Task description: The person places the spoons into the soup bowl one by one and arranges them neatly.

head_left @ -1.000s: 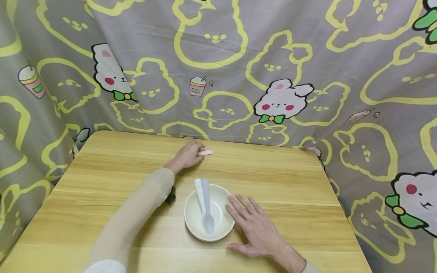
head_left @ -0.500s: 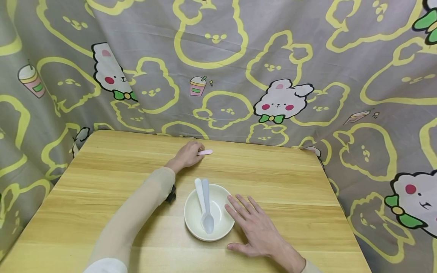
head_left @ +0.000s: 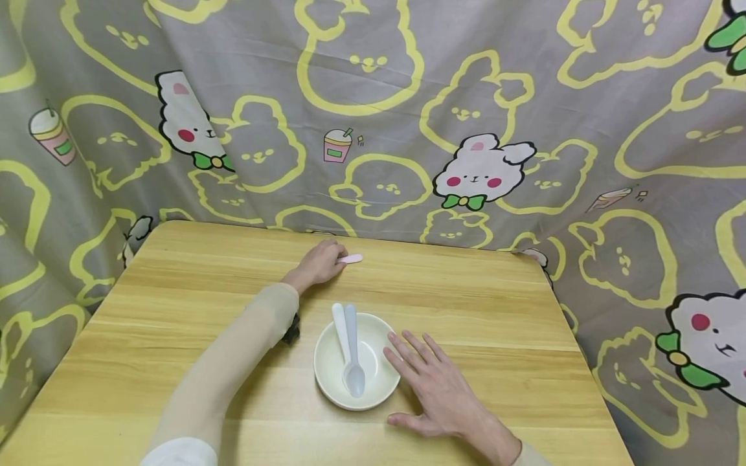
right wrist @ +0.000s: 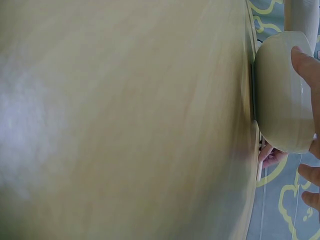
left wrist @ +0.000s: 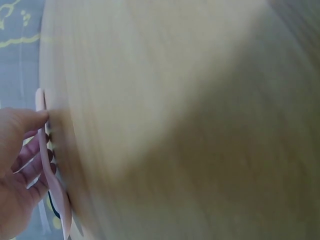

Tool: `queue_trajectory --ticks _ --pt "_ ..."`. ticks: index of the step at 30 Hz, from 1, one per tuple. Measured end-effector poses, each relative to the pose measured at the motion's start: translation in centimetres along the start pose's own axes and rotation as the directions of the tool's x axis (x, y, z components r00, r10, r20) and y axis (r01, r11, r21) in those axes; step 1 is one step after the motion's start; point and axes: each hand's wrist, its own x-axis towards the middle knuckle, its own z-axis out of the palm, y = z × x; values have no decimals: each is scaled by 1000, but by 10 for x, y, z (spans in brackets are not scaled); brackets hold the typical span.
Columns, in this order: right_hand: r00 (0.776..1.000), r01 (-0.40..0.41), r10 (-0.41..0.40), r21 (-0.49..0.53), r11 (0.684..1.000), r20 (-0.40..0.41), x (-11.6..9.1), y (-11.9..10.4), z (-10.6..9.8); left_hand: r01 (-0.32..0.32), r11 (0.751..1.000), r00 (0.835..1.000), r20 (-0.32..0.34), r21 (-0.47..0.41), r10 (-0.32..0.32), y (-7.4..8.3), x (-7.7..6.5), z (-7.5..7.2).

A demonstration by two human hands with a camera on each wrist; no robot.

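Note:
At the far side of the table, my left hand (head_left: 319, 262) pinches a pink spoon (head_left: 352, 259) by its handle, between thumb and fingers. The left wrist view shows the whole length of that pink spoon (left wrist: 59, 197), lying close along the tabletop. A cream bowl (head_left: 377, 343) stands nearer me, with a white spoon (head_left: 339, 318) and a grey-blue spoon (head_left: 352, 336) leaning in it, handles over the far rim. My right hand (head_left: 437, 391) is spread beside the bowl, fingertips right at its right rim. From the right wrist, the bowl's side (right wrist: 277, 95) shows next to the fingers.
Everything stands on a wooden table (head_left: 495, 310) with rounded far corners. A grey curtain (head_left: 396, 129) with yellow outlines and rabbit prints hangs behind it and on both sides. A dark wrist camera (head_left: 291, 331) sits under the left sleeve (head_left: 233, 362).

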Motion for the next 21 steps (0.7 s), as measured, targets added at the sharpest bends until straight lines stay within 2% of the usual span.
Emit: queue_trajectory --ticks 10,21 --pt "1000 6 -6 -7 1000 -16 0 0 0 -30 1000 1000 6 -8 30 -2 -8 -7" --pt "1000 7 -7 -12 1000 -18 0 0 0 9 997 1000 27 -76 -7 -4 -12 -10"
